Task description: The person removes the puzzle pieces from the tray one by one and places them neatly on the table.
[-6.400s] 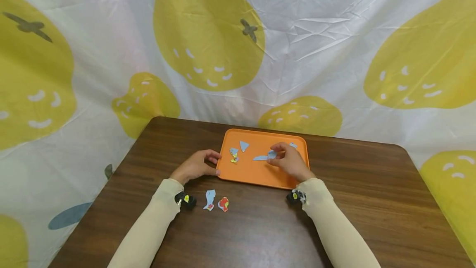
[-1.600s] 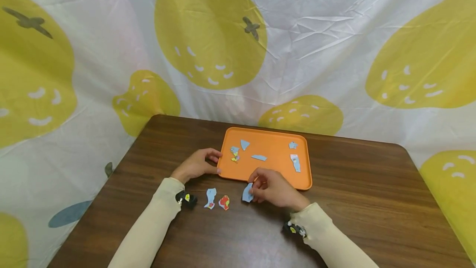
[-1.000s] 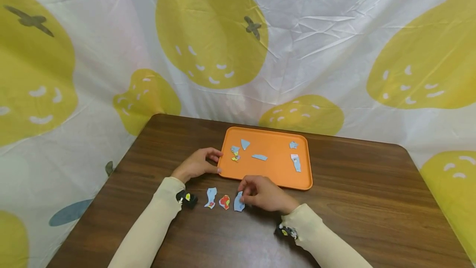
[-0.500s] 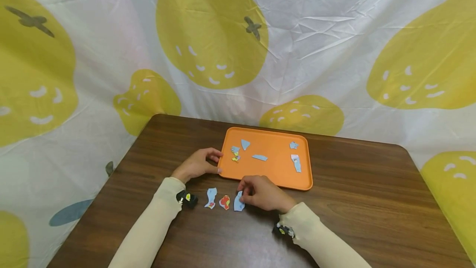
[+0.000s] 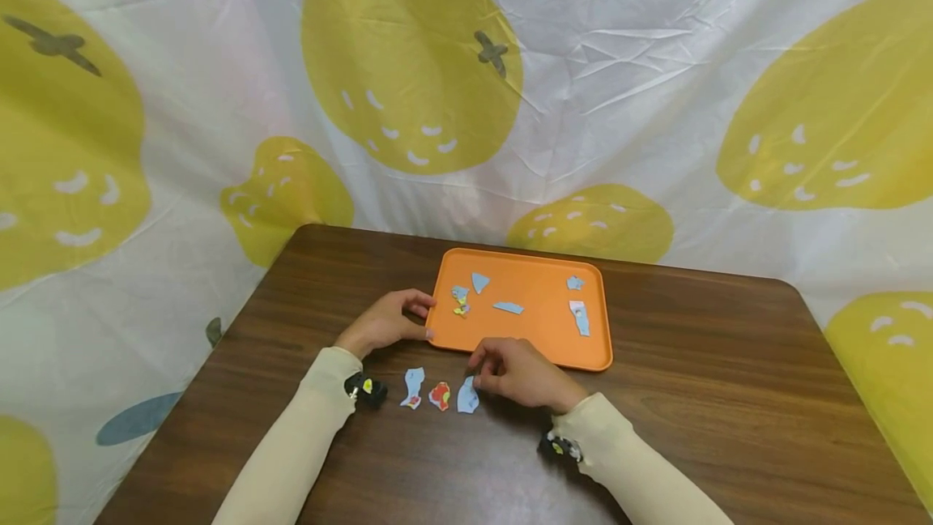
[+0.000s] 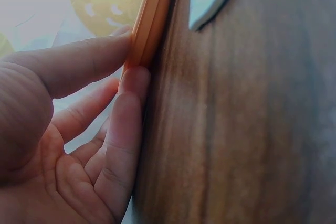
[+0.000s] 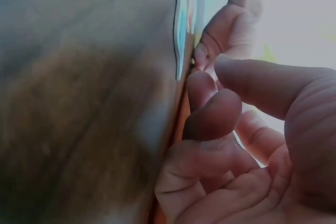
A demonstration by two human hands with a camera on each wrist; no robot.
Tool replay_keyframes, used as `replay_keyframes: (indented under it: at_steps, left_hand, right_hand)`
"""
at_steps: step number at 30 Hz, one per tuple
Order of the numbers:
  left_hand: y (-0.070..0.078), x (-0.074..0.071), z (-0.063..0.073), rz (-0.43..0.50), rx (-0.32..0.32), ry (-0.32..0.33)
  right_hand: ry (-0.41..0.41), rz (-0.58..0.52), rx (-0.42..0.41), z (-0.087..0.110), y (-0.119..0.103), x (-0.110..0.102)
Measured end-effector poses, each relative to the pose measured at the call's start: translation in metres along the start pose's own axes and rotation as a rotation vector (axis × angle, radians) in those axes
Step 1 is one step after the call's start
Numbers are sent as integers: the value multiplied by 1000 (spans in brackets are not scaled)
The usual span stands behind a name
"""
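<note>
Broadly, a white curtain [image 5: 583, 104] printed with big yellow fruit fills the upper frame, behind a dark wooden tabletop [image 5: 729, 395] across the lower part. An orange tray [image 5: 532, 330] lies just below and right of the frame's centre. At its left edge the person's left hand [image 5: 388, 322] touches the rim, thumb and fingers apart. The right hand [image 5: 521, 375] is below the tray's lower rim, fingers loosely bent, apparently holding nothing; its thumb tip is just beside a pale blue cutout [image 5: 468, 399], though contact is hard to judge. That cutout lies on the tabletop, ending a row with a tall blue cutout [image 5: 413, 388] at left and a red cutout [image 5: 440, 396] between. Smaller scraps, including a narrow blue strip [image 5: 509, 308], lie on the tray. Good placing likely calls for a light fingertip nudge, then lifting straight away so the thin piece doesn't drag.
</note>
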State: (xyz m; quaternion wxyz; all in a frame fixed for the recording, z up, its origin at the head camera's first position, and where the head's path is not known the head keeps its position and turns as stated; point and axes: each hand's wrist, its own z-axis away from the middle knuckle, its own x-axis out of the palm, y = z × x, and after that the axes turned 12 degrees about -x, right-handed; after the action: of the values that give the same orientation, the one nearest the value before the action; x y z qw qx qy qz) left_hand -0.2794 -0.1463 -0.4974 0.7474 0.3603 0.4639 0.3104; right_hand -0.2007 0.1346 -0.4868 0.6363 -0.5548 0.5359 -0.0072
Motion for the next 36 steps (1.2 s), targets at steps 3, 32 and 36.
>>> replay_keyframes:
  at_steps: [3, 32, 36]
  left_hand:
    - [0, 0, 0, 1, -8, -5]
    - [2, 0, 2, -8, -13, -1]
    - [2, -1, 3, -5, -13, -2]
  right_hand:
    - [6, -7, -7, -1, -1, -4]
    - [249, -56, 38, 14, 20, -59]
    - [283, -78, 63, 18, 25, -67]
